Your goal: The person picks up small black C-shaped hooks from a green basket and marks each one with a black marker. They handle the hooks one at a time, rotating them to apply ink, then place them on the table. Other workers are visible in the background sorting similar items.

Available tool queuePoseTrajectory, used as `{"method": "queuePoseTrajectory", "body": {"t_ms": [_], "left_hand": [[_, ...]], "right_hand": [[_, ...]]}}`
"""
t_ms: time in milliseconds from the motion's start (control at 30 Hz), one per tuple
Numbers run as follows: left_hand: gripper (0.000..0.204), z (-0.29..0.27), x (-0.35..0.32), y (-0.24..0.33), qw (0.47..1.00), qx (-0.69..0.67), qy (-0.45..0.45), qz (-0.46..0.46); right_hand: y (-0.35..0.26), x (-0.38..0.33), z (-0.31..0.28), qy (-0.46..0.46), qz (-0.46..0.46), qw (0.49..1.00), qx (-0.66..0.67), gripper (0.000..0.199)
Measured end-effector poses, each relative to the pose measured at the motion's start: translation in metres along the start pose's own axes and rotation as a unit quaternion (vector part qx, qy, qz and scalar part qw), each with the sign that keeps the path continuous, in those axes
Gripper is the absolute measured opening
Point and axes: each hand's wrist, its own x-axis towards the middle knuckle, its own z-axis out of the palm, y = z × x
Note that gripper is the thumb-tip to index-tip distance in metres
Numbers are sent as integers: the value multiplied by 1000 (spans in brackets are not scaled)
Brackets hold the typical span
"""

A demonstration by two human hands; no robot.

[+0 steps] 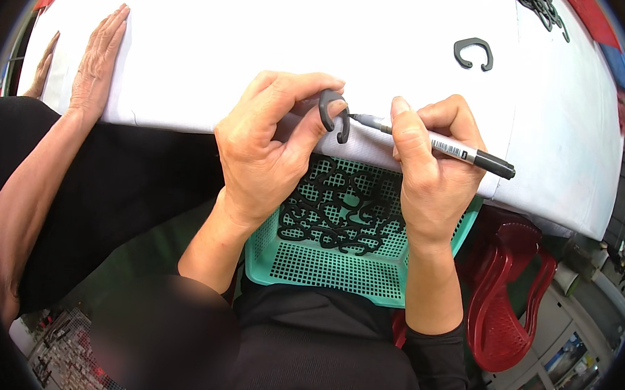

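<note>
My left hand (265, 144) pinches a black C-shaped plastic ring (325, 111) between thumb and fingers, just over the table's near edge. In my right hand (434, 164) is a marker pen (450, 148) with a grey-white barrel, held like a writing tool. Its dark tip points left and meets the ring's right side or is very close to it; I cannot tell which. Below both hands, a mint-green mesh basket (333, 265) rests at my lap with several black curved pieces (336, 215) inside. A similar C-shaped ring (473, 52) lies alone on the table, farther right.
A white cloth covers the table (266, 25). Black linked pieces (543, 8) are heaped at its far right. Another person's arm (46, 169) and hands (99, 60) rest along the left edge. A dark red plastic chair (504, 303) stands at my right.
</note>
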Motion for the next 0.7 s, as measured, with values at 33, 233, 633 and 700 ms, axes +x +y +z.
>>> {"method": "queuePoseTrajectory", "body": {"t_ms": [33, 233, 633, 700], "left_hand": [[24, 0, 0, 0, 1000, 0, 0, 0], [24, 0, 1, 0, 1000, 7, 0, 13], [24, 9, 8, 8, 992, 103, 17, 71], [24, 11, 8, 8, 991, 103, 23, 77]], "right_hand": [[1, 0, 0, -1, -6, 1000, -4, 23], [-2, -2, -6, 29, 8, 1000, 9, 22], [1, -6, -11, 44, -48, 997, 33, 19], [1, -7, -5, 34, -34, 999, 16, 19]]}}
